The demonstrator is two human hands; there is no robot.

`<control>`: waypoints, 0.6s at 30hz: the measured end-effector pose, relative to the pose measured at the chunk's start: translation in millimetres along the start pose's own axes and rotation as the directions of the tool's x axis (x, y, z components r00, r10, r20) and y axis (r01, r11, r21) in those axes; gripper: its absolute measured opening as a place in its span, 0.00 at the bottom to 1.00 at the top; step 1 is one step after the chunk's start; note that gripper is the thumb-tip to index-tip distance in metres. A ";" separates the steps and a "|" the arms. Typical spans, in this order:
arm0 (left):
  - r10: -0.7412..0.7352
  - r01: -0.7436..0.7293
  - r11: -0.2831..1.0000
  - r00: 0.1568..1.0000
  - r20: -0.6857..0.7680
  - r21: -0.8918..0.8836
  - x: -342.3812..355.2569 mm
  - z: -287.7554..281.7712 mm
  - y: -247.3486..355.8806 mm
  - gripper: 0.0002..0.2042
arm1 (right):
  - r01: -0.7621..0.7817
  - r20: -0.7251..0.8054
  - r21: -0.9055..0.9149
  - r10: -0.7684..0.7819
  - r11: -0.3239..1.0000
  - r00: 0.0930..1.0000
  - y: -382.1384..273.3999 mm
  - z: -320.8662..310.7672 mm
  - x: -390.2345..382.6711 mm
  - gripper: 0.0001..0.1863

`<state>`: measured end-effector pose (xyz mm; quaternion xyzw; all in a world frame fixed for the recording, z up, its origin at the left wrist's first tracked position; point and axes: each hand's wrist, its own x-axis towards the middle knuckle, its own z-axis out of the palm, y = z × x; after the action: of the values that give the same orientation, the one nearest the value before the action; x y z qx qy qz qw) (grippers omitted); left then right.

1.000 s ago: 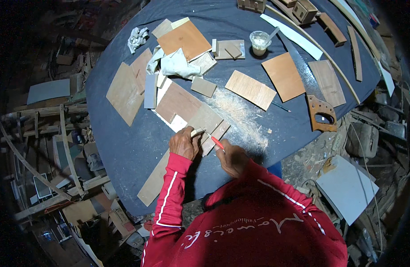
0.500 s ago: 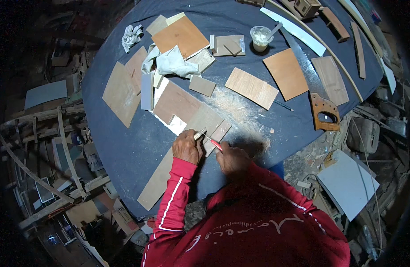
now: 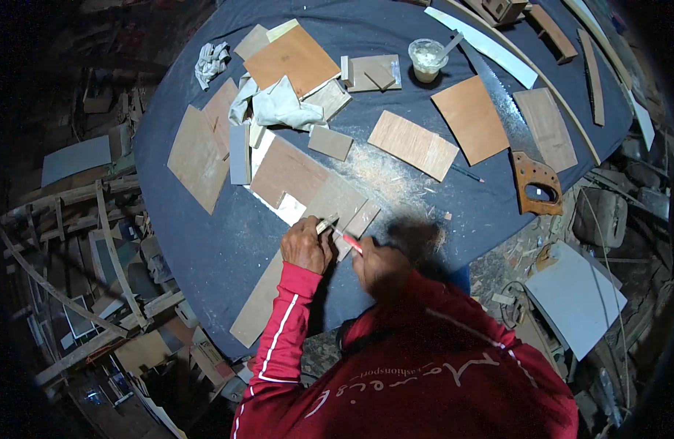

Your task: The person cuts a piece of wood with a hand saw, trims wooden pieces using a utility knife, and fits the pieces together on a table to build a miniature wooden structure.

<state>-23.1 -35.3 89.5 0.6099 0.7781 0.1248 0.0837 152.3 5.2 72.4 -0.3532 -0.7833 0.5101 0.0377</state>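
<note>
My left hand (image 3: pixel 303 247) is closed on a small pale wood piece (image 3: pixel 324 225), holding it over some layered boards at the near middle of the cloth. My right hand (image 3: pixel 376 269) grips a red-handled tool (image 3: pixel 352 241), which looks like a knife, its thin blade pointing left at the pale piece. Under both hands lie a beige board (image 3: pixel 328 198) and a narrower strip (image 3: pixel 361 219). A long board (image 3: pixel 256 307) runs from under my left hand toward the lower left. Pale shavings (image 3: pixel 381 172) lie just beyond.
A handsaw (image 3: pixel 535 184) and pencil (image 3: pixel 469 172) lie at the right. A cup of pale paste (image 3: pixel 428 66), rags (image 3: pixel 278 106), loose panels (image 3: pixel 469 117) and wood strips (image 3: pixel 592 77) cover the blue-grey cloth (image 3: pixel 198 285). Piled timber and scrap surround the table.
My left hand has shifted slightly right and down, and my right hand slightly down. The red-handled tool has moved a little with it. The whole view has shifted slightly.
</note>
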 end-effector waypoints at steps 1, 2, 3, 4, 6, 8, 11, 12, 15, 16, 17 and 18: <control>0.009 -0.009 1.000 1.000 -0.020 0.006 -1.7 -0.1 0.5 0.07 | -0.055 0.005 0.058 0.054 0.997 0.999 -5.7 -3.8 -4.4 0.13; -0.017 0.017 1.000 1.000 0.014 0.005 1.2 -0.9 -1.5 0.07 | -0.055 0.008 0.060 0.055 0.997 0.998 -6.5 -3.1 0.3 0.13; -0.017 0.017 1.000 1.000 0.016 0.003 4.3 -0.9 -1.6 0.07 | -0.001 -0.041 0.046 0.003 0.999 0.999 -7.3 -3.9 7.2 0.13; -0.012 0.012 1.000 1.000 0.014 0.000 6.9 -1.1 -1.6 0.06 | 0.053 -0.089 0.029 -0.050 0.998 0.995 -7.7 -4.5 10.1 0.14; -0.008 0.008 0.999 1.000 0.010 0.045 4.8 -0.6 0.8 0.06 | 0.028 -0.060 0.037 -0.026 0.999 0.998 -13.7 -11.3 2.2 0.14; 0.004 -0.004 0.999 1.000 -0.009 0.041 4.3 -0.7 -1.6 0.06 | 0.007 -0.035 0.042 -0.006 0.999 0.999 -15.0 -13.8 4.1 0.14; 0.018 -0.018 0.999 1.000 -0.009 0.036 2.0 1.1 -0.2 0.07 | -0.036 0.003 0.017 0.036 0.999 0.999 -12.8 -8.1 2.3 0.16; 0.009 -0.009 1.000 1.000 -0.008 0.021 4.7 -0.5 -0.3 0.06 | -0.031 -0.013 -0.023 0.031 0.999 0.999 -13.5 -7.1 7.9 0.16; -0.010 0.010 1.000 1.000 -0.006 0.014 1.6 -2.0 1.6 0.06 | -0.070 0.025 -0.030 0.071 0.997 0.997 -16.7 -11.4 2.9 0.17; -0.022 0.023 1.000 1.000 -0.003 0.019 0.1 -1.7 2.2 0.06 | -0.117 0.085 0.000 0.117 0.993 0.989 -17.5 -13.2 0.0 0.17; -0.021 0.021 1.000 1.000 -0.005 0.018 2.8 -0.8 1.0 0.06 | -0.117 0.083 -0.002 0.117 0.993 0.990 -12.0 -7.4 4.3 0.17; -0.011 0.012 1.000 1.000 -0.017 0.025 4.7 0.5 -0.4 0.06 | 0.084 0.001 -0.212 -0.086 0.974 0.996 -8.3 -2.1 10.4 0.16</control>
<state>-24.5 -30.8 89.0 0.6053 0.7838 0.1197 0.0704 141.2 11.0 77.1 -0.3236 -0.8474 0.4202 0.0250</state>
